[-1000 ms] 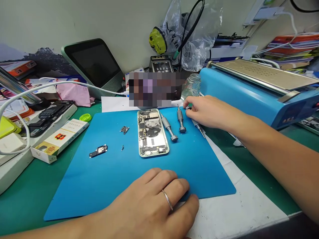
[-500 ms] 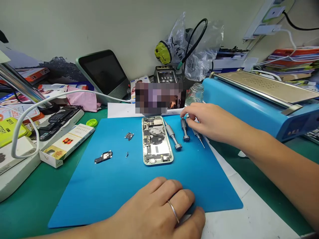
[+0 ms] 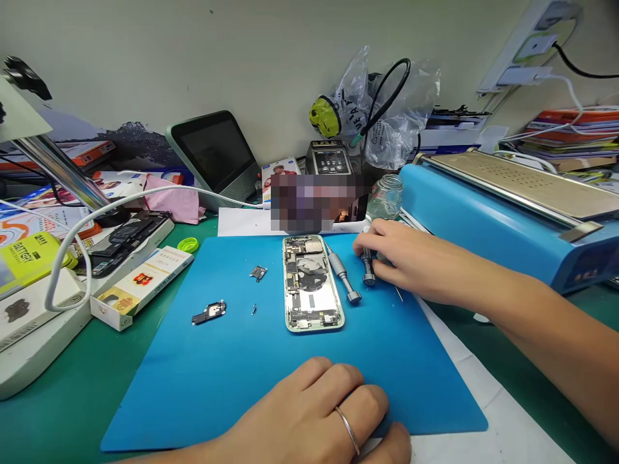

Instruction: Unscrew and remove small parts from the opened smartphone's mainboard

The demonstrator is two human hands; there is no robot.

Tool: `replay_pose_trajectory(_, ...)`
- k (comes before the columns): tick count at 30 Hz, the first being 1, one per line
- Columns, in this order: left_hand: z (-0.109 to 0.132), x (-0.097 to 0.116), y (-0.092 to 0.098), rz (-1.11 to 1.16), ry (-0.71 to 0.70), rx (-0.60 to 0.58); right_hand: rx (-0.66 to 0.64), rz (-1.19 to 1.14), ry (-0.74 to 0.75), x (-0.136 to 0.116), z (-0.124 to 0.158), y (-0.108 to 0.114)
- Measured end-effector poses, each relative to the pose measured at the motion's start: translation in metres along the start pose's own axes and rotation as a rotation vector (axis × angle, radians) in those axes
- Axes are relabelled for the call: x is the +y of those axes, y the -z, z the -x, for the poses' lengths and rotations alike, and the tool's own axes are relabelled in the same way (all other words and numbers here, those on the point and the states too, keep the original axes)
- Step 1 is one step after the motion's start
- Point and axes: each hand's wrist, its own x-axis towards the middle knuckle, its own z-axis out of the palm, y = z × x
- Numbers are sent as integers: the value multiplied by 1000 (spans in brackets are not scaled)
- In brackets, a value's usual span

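Note:
My right hand [image 3: 399,258] reaches over the upper right of the blue mat [image 3: 232,380], its fingers closed around the dark handle of a screwdriver [image 3: 369,274]. Beneath that hand, the thin tip of another screwdriver [image 3: 398,293] shows; its handle is mostly hidden. A grey screwdriver [image 3: 342,274] lies to the left, beside an opened phone [image 3: 313,290] with bare inner parts. My left hand [image 3: 319,412] rests at the mat's front edge, fingers loosely bent and a little apart, with nothing visible in them. Left of the phone lie a small metal bracket [image 3: 258,273], a black-and-silver part [image 3: 209,312] and a tiny piece [image 3: 254,309].
A blue machine with a metal plate [image 3: 483,219] stands at right. Behind the mat are a glass jar [image 3: 385,196], a smart display [image 3: 215,154] and a blurred screen [image 3: 314,203]. At left, boxes [image 3: 142,283], a white cable [image 3: 60,258] and a lamp post [image 3: 62,174] crowd the table.
The view has shifted, so everything sits slightly lower and further right. My right hand's fingers have come over the dark screwdriver's handle. My left hand keeps its place on the mat.

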Motion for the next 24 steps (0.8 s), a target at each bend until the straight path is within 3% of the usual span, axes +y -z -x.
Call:
replay_pose_trajectory(7, -2, 0, 2, 11, 10, 22, 65, 16, 3, 2, 3, 2)
replay_pose_trajectory(17, -5, -1, 2, -46, -23, 17, 354, 6, -47, -14, 1, 9)
replay_pose_trajectory(24, -6, -1, 5, -8, -9, 14, 496, -152, -107, -26, 2, 11)
